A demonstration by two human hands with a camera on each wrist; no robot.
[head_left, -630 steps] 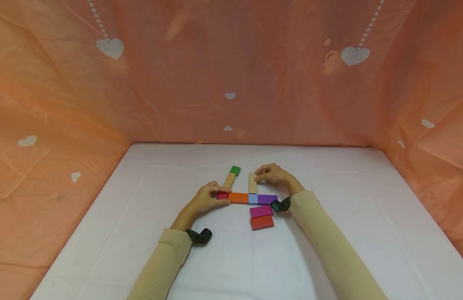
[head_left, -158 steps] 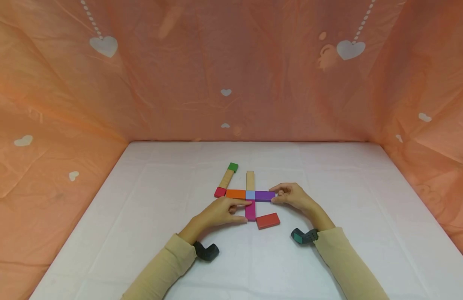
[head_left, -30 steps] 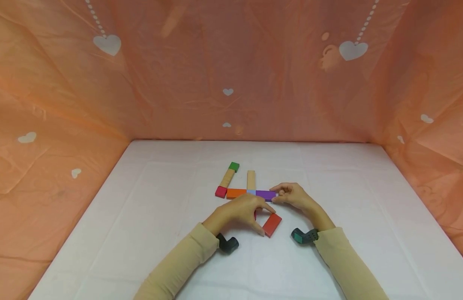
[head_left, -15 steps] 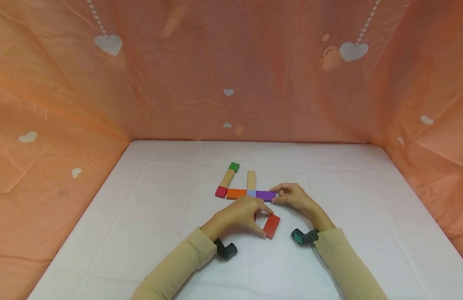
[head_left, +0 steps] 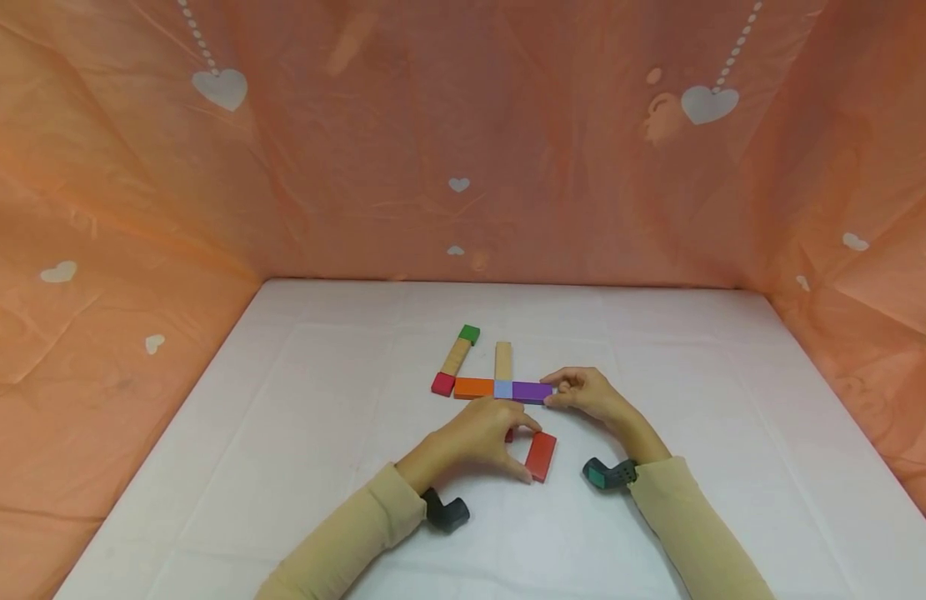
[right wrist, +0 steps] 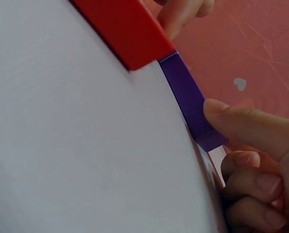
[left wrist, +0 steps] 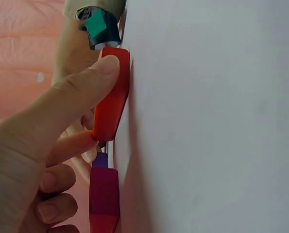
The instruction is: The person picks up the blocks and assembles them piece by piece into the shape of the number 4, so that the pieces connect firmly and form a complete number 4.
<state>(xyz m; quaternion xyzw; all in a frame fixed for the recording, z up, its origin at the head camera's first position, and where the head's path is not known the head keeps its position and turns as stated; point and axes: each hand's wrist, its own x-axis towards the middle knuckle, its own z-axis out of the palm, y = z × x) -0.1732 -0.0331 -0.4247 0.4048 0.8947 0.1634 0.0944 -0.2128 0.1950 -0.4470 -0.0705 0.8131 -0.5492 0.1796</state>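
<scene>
My left hand (head_left: 478, 429) pinches a red wooden block (head_left: 541, 457) by its two ends, between thumb and index finger. The block lies close over the table, just right of a magenta block (left wrist: 104, 194), which the left hand mostly hides in the head view. At the right end of a purple block (head_left: 532, 392), my right hand (head_left: 588, 392) holds on with thumb and index finger, its other fingers curled. The purple block joins a row with a light blue square (head_left: 503, 389) and an orange block (head_left: 473, 388). A plain wood block (head_left: 503, 360) extends upward from the blue square.
Left of the row, a crimson square (head_left: 443, 384), another plain wood block (head_left: 456, 356) and a green square (head_left: 469, 334) form a slanted line. All lie on a white-covered table (head_left: 320, 333), with orange curtains (head_left: 357, 167) on the far side and both flanks.
Since the earlier frames the magenta block was placed below the blue square. The left hand then took the red block, turned it lengthwise and drew it slightly left and nearer. The right hand stays put lately.
</scene>
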